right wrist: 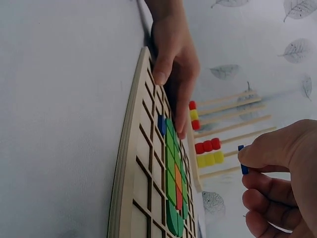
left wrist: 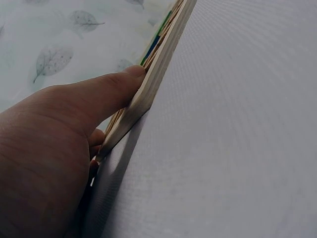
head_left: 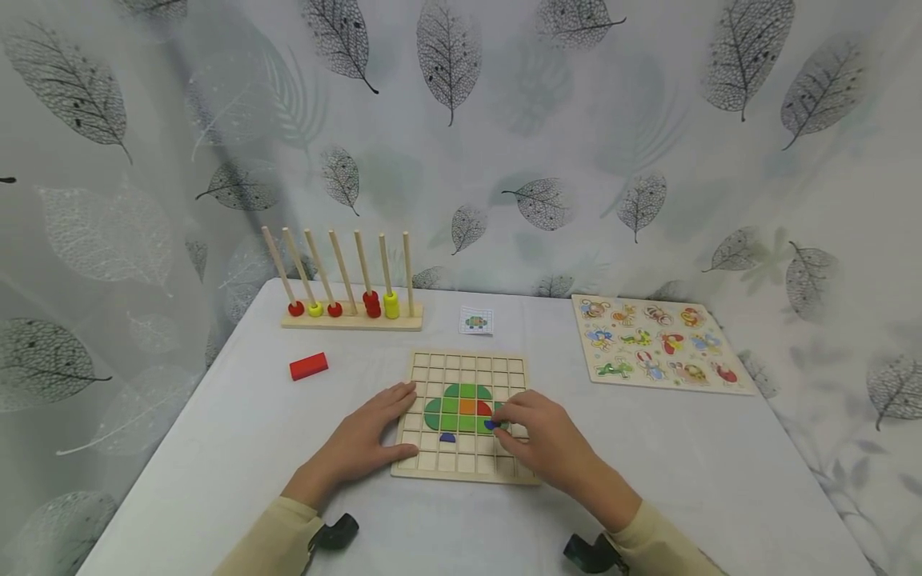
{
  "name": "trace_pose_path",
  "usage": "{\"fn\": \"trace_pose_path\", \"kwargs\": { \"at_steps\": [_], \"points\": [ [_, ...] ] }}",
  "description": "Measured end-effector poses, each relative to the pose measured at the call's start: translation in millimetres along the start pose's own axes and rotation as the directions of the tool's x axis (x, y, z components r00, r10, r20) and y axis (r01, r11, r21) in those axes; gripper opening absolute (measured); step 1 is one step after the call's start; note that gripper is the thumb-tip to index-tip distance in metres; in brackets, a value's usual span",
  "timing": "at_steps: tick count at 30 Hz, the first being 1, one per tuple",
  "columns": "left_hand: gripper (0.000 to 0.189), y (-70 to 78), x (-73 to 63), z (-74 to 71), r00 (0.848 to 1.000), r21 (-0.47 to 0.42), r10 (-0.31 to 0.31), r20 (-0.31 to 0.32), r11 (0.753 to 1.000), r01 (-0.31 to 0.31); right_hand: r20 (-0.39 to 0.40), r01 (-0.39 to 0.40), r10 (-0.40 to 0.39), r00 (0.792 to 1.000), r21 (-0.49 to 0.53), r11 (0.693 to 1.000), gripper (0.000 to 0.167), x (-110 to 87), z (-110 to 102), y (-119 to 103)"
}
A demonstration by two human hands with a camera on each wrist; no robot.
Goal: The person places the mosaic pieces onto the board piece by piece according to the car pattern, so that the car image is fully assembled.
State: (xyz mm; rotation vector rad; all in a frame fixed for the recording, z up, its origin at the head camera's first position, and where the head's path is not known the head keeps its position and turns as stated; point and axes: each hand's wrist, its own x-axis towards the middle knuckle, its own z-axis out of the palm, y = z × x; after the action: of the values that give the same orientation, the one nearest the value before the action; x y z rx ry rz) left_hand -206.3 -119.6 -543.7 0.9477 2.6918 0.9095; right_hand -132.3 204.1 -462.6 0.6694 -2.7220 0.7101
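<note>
A wooden grid board (head_left: 461, 465) holds a pattern of green tiles (head_left: 450, 422), with an orange tile (head_left: 467, 406) and a red tile (head_left: 483, 408) among them. One blue half-round tile (head_left: 447, 438) sits in a cell below the green ones. My right hand (head_left: 551, 440) is over the board's right part, pinching a small blue tile (right wrist: 242, 159) between thumb and index finger. On the board's left edge rests my left hand (head_left: 370, 436), fingers extended. In the left wrist view its thumb (left wrist: 111, 91) lies on the board's rim.
Behind the board lies a small pattern card (head_left: 476, 321). A peg stand (head_left: 353, 322) with red and yellow rings is at back left, near a red block (head_left: 308, 366). An insect picture puzzle (head_left: 655, 344) lies at right. A leaf-print curtain (head_left: 461, 160) surrounds the table.
</note>
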Motion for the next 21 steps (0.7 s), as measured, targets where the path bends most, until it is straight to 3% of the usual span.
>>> {"fn": "trace_pose_path", "kwargs": {
  "at_steps": [15, 21],
  "points": [
    [0.092, 2.2, -0.4, -0.6, 1.0, -0.015, -0.004, -0.007, 1.0, 0.004, 0.064, 0.021, -0.025, 0.998, 0.057, 0.998, 0.015, 12.3, 27, -8],
    [0.092, 1.9, -1.2, -1.2, 1.0, -0.011, 0.005, -0.014, 1.0, -0.005, 0.075, 0.099, -0.103, 0.992, 0.065, 0.993, 0.012, 15.2, 48, -12]
  ]
}}
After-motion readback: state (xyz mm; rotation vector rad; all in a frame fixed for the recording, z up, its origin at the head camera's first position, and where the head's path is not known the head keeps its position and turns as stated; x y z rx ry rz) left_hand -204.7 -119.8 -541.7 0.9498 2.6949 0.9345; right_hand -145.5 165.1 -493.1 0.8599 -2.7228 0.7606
